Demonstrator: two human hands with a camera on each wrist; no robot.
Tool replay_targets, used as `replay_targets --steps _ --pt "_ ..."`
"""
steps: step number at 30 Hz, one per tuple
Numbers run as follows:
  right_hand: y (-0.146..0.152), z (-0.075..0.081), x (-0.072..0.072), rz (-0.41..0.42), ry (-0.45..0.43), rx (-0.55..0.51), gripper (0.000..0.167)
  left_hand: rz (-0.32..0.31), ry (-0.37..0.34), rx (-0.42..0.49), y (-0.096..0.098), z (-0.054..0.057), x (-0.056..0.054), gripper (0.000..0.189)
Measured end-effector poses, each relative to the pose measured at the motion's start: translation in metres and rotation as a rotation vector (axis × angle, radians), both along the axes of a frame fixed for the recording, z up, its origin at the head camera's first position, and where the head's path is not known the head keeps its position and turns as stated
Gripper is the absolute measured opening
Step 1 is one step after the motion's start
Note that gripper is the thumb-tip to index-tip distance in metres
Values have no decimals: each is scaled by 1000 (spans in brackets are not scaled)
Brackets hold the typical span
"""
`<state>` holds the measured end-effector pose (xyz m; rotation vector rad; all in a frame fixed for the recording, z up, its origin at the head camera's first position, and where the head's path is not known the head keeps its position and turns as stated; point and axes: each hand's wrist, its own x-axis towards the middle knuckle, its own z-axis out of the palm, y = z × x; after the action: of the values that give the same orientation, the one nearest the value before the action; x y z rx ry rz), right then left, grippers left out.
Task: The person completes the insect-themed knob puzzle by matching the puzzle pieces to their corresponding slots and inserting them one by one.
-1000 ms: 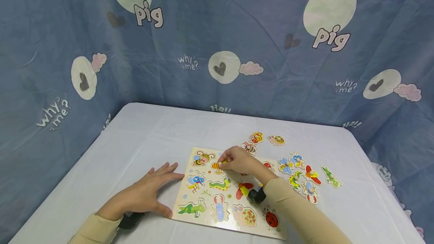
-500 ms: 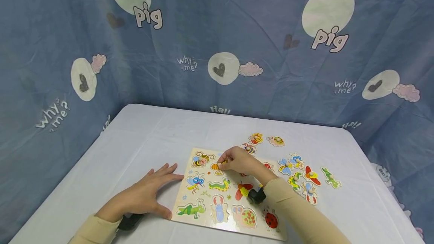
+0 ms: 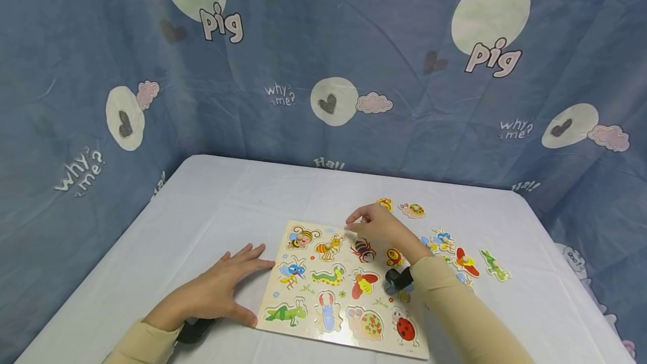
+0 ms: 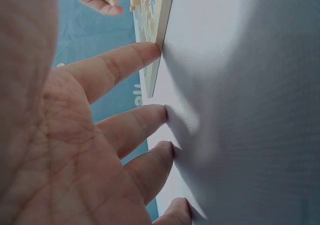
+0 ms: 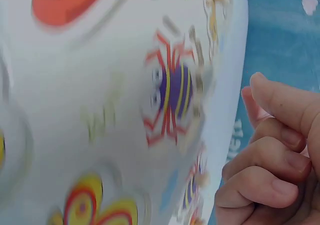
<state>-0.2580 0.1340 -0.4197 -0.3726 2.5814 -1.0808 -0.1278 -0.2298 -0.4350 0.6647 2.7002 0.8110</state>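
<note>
My left hand (image 3: 219, 285) lies beside the insect peg-puzzle board (image 3: 346, 296), fingers spread and straight. In the left wrist view its index fingertip (image 4: 152, 50) touches the board's edge, while the other fingertips rest on the cloth. My right hand (image 3: 381, 226) hovers over the board's far edge with loosely curled fingers and nothing between them. The orange ant piece (image 3: 329, 248) sits in its place at the top row, right of the bee piece (image 3: 301, 237). The loose spider piece (image 5: 191, 190) lies past the board's edge in the right wrist view, near my right hand.
Several loose knobbed insect pieces lie right of the board, among them a red-winged piece (image 3: 466, 262), a grasshopper (image 3: 493, 265) and a mosquito (image 3: 442, 239). A snail piece (image 3: 413, 210) lies farther back. White cloth (image 3: 227, 195) covers the table, with a blue printed curtain (image 3: 283, 27) behind.
My right hand has let go of the ant piece and moved right and slightly away, uncovering the ant and the spider picture on the board. My left hand has stayed in place.
</note>
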Motion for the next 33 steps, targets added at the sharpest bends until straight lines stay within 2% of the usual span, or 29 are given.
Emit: replay_targets --steps 5,12,22,26,33 --pt "16 2 -8 -53 23 10 20 -1 -2 3 0 -1 0 107" --pt "32 -1 -11 -134 63 92 19 -6 5 3 -1 -2 -1 107" --pt "39 -7 -13 -270 3 135 27 -4 3 6 -1 -1 -1 107" --pt "38 -10 -15 -274 -3 144 29 -5 4 9 -1 -1 -1 107" --pt "33 -13 -17 -220 85 170 32 -5 5 7 -1 -1 -2 108"
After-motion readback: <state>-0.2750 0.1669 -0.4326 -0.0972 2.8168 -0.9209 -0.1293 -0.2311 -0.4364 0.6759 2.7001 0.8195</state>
